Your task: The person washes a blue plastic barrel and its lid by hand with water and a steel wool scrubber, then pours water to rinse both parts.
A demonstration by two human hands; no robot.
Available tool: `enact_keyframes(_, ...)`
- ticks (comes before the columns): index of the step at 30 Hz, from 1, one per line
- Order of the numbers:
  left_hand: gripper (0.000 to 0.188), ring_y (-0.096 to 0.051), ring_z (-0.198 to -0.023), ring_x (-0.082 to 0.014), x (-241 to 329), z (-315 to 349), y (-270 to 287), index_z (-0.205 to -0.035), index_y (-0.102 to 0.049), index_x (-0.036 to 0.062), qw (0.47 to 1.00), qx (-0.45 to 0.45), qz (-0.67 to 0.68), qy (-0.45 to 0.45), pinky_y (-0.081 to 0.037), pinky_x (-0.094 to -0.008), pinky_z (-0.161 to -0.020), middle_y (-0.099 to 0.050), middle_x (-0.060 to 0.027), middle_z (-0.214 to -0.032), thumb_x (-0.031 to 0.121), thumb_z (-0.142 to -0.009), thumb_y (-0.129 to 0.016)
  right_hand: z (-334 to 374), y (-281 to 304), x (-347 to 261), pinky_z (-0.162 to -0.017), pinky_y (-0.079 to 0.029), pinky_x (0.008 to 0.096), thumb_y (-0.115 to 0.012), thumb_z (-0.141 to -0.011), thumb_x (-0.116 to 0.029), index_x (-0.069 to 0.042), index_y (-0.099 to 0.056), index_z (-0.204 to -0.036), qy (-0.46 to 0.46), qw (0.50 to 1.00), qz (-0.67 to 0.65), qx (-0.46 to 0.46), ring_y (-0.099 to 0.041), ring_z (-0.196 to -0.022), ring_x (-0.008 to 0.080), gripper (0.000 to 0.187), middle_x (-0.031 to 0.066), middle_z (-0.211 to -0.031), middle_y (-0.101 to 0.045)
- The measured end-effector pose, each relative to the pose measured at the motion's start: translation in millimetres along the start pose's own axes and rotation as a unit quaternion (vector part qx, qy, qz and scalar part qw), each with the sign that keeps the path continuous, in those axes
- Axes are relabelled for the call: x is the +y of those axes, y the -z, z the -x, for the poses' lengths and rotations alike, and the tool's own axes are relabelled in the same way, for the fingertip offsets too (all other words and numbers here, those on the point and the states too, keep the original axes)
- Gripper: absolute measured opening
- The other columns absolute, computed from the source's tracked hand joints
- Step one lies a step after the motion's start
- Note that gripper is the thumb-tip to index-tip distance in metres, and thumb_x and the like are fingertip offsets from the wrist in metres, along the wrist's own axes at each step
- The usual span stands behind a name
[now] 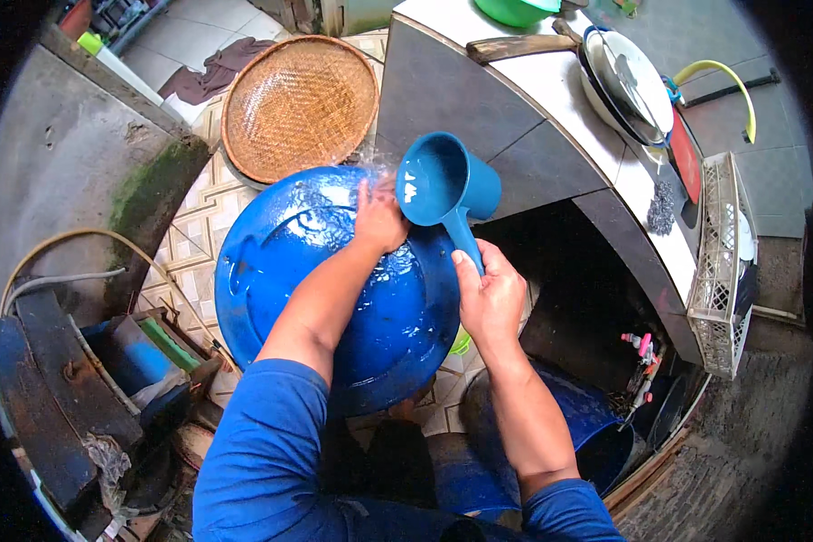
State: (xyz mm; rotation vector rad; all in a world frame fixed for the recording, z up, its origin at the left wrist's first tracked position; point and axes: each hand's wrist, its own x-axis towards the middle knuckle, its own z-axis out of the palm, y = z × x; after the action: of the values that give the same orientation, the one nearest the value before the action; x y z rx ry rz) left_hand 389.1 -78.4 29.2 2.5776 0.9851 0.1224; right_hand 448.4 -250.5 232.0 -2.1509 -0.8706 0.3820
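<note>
Hands (379,217) on blue basin (280,271), woven tray (298,104) behind

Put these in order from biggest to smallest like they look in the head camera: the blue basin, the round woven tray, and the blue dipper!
1. Blue basin, largest, though it sits nearer the camera.
2. Round woven tray.
3. Blue dipper, smallest, held by the right hand.
</note>
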Motion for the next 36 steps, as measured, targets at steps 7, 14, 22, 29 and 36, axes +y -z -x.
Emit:
enact_keyframes(7, 0.062, -0.022, -0.147, -0.0301, 22, -5, 31, -0.148, -0.042, 0.0211, 0.987, -0.073, -0.099, -0.101, -0.008, -0.0623, -0.116, -0.035, -0.0098, -0.156, 0.045, -0.091, -0.048, 3, -1, -2, -0.067, -0.051, 0.0399, -0.068, -0.088, -0.02, -0.005, -0.069, -0.105, -0.021, 0.999, 0.03, 0.003, -0.067, -0.072, 0.0308, 0.022, 0.0165, -0.08, -0.068)
enact_keyframes(14, 0.06, -0.021, -0.148, -0.0283, -1, -15, 8, -0.147, -0.041, 0.0205, 0.988, -0.092, -0.123, -0.016, -0.007, -0.0594, -0.118, -0.033, -0.0103, -0.156, 0.048, -0.094, -0.045, 7, -1, 6, -0.062, -0.05, 0.0371, -0.068, -0.088, -0.021, -0.003, -0.069, -0.104, -0.031, 0.999, 0.029, 0.001, -0.065, -0.064, 0.0254, 0.024, 0.0145, -0.074, -0.067)
enact_keyframes(22, 0.059, -0.024, -0.146, -0.0303, 2, -19, 3, -0.14, -0.047, 0.0078, 0.996, -0.041, -0.081, -0.012, -0.009, -0.0639, -0.115, -0.042, -0.0152, -0.149, 0.04, -0.09, -0.051, 3, 13, 10, -0.065, -0.05, 0.0385, -0.067, -0.089, -0.018, -0.002, -0.067, -0.104, -0.023, 0.997, 0.071, -0.003, -0.066, -0.069, 0.0288, 0.021, 0.0157, -0.079, -0.067)
enact_keyframes(29, 0.065, -0.023, -0.147, -0.0302, 17, -12, -10, -0.145, -0.043, 0.0065, 0.995, 0.075, -0.045, 0.041, -0.002, -0.0648, -0.115, -0.039, -0.0164, -0.151, 0.036, -0.087, -0.05, 2, 1, 12, -0.066, -0.051, 0.0396, -0.066, -0.089, -0.017, -0.002, -0.067, -0.103, 0.025, 0.996, 0.089, -0.001, -0.067, -0.07, 0.0313, 0.021, 0.0166, -0.079, -0.067)
enact_keyframes(36, 0.071, -0.014, -0.15, -0.0309, -5, -9, 8, -0.151, -0.033, 0.0108, 0.999, -0.051, -0.013, 0.006, 0.001, -0.0661, -0.115, -0.032, -0.0126, -0.155, 0.036, -0.087, -0.053, 1, -9, -3, -0.065, -0.049, 0.0277, -0.067, -0.091, -0.017, 0.0, -0.068, -0.107, 0.031, 0.995, 0.093, -0.015, -0.057, -0.07, 0.0087, 0.023, 0.0068, -0.077, -0.066)
